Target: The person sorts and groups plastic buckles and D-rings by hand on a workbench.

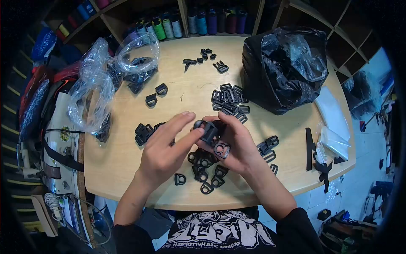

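Note:
My right hand (pixel 242 150) is turned palm up with its fingers curled around several black plastic buckles. One D-shaped buckle with a round hole (pixel 221 150) lies near the base of that palm. My left hand (pixel 160 156) reaches in from the other side, its thumb pressed on a black plastic buckle (pixel 208 133) at the right hand's fingers. The left index finger stretches past it, and the other left fingers are partly hidden. Below both hands, a loose pile of similar D-shaped buckles (pixel 199 172) rests on the table.
On the wooden table (pixel 127 175) stand ladder-lock buckles (pixel 230 98), more buckles on the right (pixel 267 146), and a black plastic bag (pixel 275 80). Clear plastic bags (pixel 91 93) lie left, beside a sewing machine (pixel 63 148). Thread spools (pixel 167 28) fill shelves behind.

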The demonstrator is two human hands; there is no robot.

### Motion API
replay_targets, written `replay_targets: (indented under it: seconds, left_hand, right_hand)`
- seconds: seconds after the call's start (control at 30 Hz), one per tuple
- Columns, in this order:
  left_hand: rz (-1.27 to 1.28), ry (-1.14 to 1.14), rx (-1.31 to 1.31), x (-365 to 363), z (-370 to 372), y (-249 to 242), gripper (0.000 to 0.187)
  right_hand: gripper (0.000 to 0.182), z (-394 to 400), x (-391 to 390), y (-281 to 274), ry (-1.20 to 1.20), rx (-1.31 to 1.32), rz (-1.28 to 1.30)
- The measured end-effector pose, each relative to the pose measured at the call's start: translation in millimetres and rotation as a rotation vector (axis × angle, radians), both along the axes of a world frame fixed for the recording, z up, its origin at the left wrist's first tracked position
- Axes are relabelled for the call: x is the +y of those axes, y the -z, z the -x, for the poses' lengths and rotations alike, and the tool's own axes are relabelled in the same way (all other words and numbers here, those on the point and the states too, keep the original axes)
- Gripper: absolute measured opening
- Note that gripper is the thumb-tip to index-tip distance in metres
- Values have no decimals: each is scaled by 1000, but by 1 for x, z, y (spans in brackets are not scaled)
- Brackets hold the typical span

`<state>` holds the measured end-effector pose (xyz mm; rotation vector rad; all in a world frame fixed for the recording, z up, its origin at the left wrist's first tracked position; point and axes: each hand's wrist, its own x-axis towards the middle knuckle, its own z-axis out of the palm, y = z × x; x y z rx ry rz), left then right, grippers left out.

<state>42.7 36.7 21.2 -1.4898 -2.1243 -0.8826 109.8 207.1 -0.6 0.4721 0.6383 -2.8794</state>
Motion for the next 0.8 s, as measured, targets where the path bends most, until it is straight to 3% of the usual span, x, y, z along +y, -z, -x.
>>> replay_targets:
  seconds: [0.13, 0.17, 0.23, 0.3, 0.43, 0.5, 0.63, 0.8]
  left_hand:
    - [-115, -71, -216, -3, 6, -2, 25]
    - [-139, -87, -274, -5, 8, -3, 23]
    - [-154, -87, -359, -11, 16, 7, 24]
    - [-167, -70, -501, -13, 24, 13, 28]
    - [-142, -129, -721, -7, 31, 6, 51]
    - [-85, -120, -713, -12, 43, 8, 56]
    - [-132, -235, -644, -27, 79, 6, 45]
    - [-76, -298, -645, -48, 119, 8, 47]
  right_hand:
    - [29, 2, 28, -1, 42, 53, -60]
    - [28, 2, 40, -5, 136, 73, -118]
    - [28, -2, 54, -21, 363, -3, 37]
    - [28, -14, 76, -12, 333, 45, 277]
    - [28, -42, 71, 8, 363, 1, 244]
    - [27, -51, 66, 10, 318, -122, 410]
    - [27, -59, 79, 5, 317, -7, 495]
    - [24, -55, 75, 13, 259, 24, 386]
